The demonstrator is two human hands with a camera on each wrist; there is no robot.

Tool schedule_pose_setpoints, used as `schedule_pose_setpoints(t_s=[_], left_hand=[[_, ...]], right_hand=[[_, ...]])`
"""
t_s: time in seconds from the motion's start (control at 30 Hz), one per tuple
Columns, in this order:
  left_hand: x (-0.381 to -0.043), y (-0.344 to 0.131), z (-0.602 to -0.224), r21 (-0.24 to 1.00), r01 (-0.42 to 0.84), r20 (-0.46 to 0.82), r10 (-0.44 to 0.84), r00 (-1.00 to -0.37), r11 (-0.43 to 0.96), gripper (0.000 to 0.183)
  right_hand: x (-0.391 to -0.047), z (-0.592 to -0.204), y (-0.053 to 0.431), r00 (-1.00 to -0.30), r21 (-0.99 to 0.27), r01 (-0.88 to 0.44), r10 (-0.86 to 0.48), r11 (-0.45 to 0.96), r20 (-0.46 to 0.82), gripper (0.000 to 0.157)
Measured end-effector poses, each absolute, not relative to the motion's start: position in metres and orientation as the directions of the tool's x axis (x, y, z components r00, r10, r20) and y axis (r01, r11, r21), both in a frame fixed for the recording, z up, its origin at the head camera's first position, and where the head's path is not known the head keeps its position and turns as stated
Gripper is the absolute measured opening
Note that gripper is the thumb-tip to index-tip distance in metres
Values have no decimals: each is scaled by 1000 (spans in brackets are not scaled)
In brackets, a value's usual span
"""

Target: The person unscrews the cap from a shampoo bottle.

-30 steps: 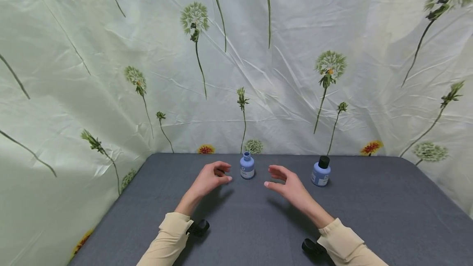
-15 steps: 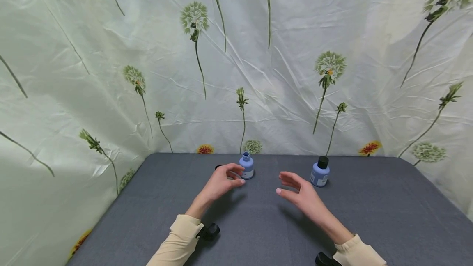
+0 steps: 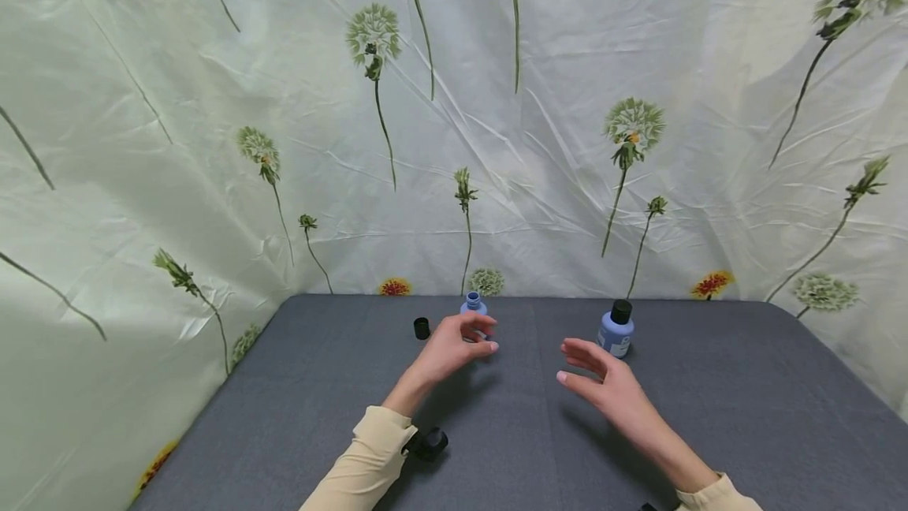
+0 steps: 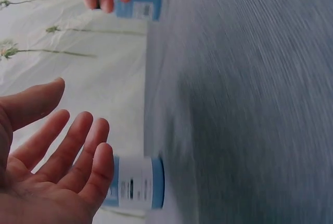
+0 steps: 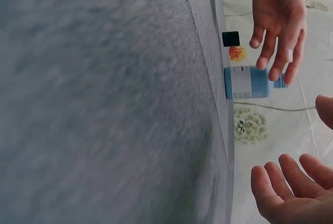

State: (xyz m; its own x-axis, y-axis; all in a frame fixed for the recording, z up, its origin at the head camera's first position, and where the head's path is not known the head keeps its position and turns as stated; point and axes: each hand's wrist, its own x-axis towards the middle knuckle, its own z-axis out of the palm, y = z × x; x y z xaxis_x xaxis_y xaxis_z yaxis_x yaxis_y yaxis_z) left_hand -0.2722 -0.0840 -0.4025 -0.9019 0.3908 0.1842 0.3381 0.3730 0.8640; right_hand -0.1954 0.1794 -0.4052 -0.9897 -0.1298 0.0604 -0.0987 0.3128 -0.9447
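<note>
Black cap [image 3: 422,328] uncovered, grip released

Head view: left hand [image 3: 452,347] and right hand [image 3: 608,393] have shifted rightward, revealing the cap near the uncapped blue bottle [image 3: 473,308], which seems let go; a capped bottle [image 3: 615,333] stands farther right.

Left wrist view: left hand loosely curved, empty, before the uncapped bottle.

Right wrist view: right hand likewise curved, holding nothing.

From the near side, the open bottle [image 3: 473,305] is partly screened by the left grip [image 3: 454,347]. To its left, room is taken up by the loose cap [image 3: 422,328]. A wide lane of surface [image 3: 528,424] is left between the open bottle and the capped bottle [image 3: 615,330], which is fronted by the right grip [image 3: 603,385]. Behind, passage is closed off by the flowered cloth [image 3: 553,180].
</note>
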Motion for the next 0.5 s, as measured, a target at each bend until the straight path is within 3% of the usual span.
schedule_pose_setpoints(t_s=[0.5], left_hand=[[-278,-57,-409,863,351,196,400,-895,363,34]], right_hand=[[-183,-410,208,-997,-919,-52,-65,391,28,62]])
